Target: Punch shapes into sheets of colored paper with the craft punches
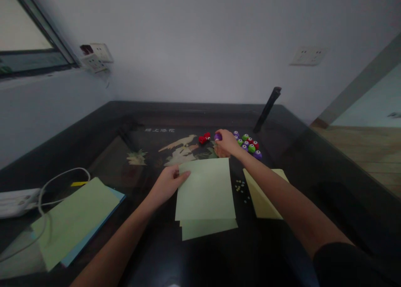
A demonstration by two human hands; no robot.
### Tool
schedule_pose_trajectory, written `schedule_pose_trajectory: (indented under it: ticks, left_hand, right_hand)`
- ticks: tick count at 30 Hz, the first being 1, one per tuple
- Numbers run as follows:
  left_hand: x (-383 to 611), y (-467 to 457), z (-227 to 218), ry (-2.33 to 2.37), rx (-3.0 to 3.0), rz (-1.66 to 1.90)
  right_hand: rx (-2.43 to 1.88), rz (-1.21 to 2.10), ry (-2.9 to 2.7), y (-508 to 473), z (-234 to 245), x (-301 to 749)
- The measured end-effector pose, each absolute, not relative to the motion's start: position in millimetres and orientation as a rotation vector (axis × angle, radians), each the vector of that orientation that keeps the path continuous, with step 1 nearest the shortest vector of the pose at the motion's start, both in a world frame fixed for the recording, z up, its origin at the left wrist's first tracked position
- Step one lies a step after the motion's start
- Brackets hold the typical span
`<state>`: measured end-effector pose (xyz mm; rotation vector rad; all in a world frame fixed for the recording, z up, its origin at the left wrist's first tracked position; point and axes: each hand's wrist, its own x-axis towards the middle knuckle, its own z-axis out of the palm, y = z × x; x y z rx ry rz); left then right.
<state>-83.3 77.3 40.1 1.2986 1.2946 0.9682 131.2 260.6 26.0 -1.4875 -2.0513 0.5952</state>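
Note:
My left hand (171, 180) pinches the upper left corner of a pale green sheet of paper (206, 191), thumb on top. Another pale green sheet (208, 229) sticks out beneath its near edge. Farther back, my right hand (228, 141) has its fingers closed around a small purple round piece (217, 137). Just left of that piece lie red pieces (204, 138). To the right of my right hand stands a cluster of similar purple, green and red pieces (246, 143), each with a white round spot. Their exact kind is too small to tell.
Tiny paper bits (240, 186) lie right of the sheets, beside folded yellowish paper (261, 195) under my right forearm. At left are green and blue sheets (78, 220), a white cable (42, 199) and a power strip (19, 202). A black upright object (267, 109) stands at the back right.

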Motion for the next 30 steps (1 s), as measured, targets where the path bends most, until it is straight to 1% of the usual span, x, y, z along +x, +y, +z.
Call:
schedule_pose_trajectory:
  ticks: [4,8,9,10,12,15,18,25,30]
  left_hand:
    - [-76,74,38,1.293,1.258,0.944]
    - [-64,67,36,1.281,1.167,0.866]
    - [-60,64,36,1.276,1.13,0.846]
    - [-57,62,36,1.277,1.094,0.832]
    - [-50,58,37,1.296,1.038,0.819]
    - [-44,55,37,1.343,0.998,0.796]
    - [-43,54,36,1.369,0.991,0.772]
    - [-49,53,35,1.426,1.036,0.749]
    - [-49,53,35,1.475,1.088,0.682]
  right_hand:
    - [-1.381,0.867,-1.855,220,38,161]
    - [-1.288,1.194,-1.644,153,42,199]
    - [-1.203,1.438,-1.421,136,42,208]
    - [-1.142,1.613,-1.211,121,42,214]
    - [-1.075,1.751,-0.902,97,41,222]
    - [-1.042,1.793,-0.655,81,37,224]
    - [-1.076,1.823,-0.553,81,34,220]
    - [-1.165,1.719,-0.736,78,27,219]
    - [-1.171,1.76,-0.808,70,33,215]
